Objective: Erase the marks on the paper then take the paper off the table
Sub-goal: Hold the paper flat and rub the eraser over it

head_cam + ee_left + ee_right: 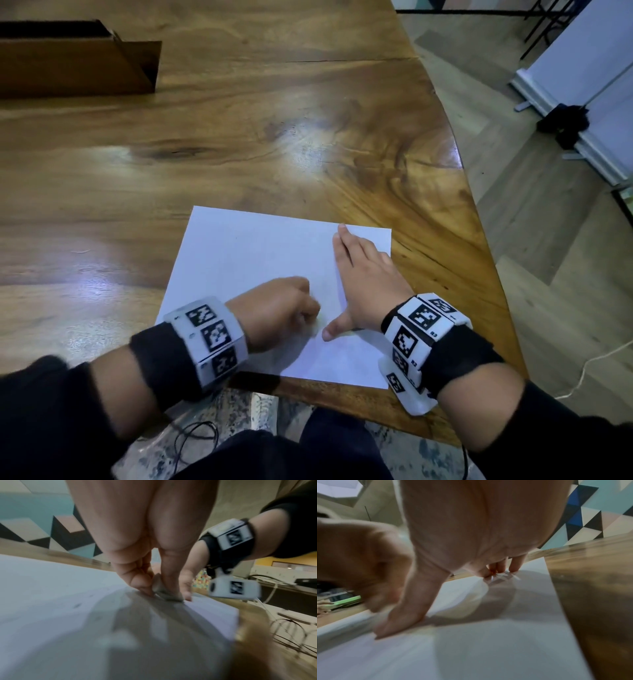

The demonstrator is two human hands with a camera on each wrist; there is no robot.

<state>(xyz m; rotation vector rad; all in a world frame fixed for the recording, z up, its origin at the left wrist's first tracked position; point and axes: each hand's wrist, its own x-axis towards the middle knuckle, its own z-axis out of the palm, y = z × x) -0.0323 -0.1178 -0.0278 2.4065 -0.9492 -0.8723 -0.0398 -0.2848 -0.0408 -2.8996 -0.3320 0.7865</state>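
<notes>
A white sheet of paper (246, 260) lies flat on the wooden table (239, 137) near its front right edge. My left hand (291, 305) is curled and pinches a small grey eraser (161, 589) between thumb and fingers, its lower end pressed on the paper (51, 595). My right hand (359, 274) lies flat on the sheet's right part with straight fingers and the thumb spread toward the left hand. In the right wrist view the fingertips (513, 568) press the paper (488, 649) near its far edge. A few faint specks show on the sheet; any marks are too faint to make out.
A brown cardboard box (78, 61) sits at the table's far left. The table's curved edge (479, 240) runs close along the paper's right side, with floor beyond. A white panel on a stand (582, 85) is at the far right.
</notes>
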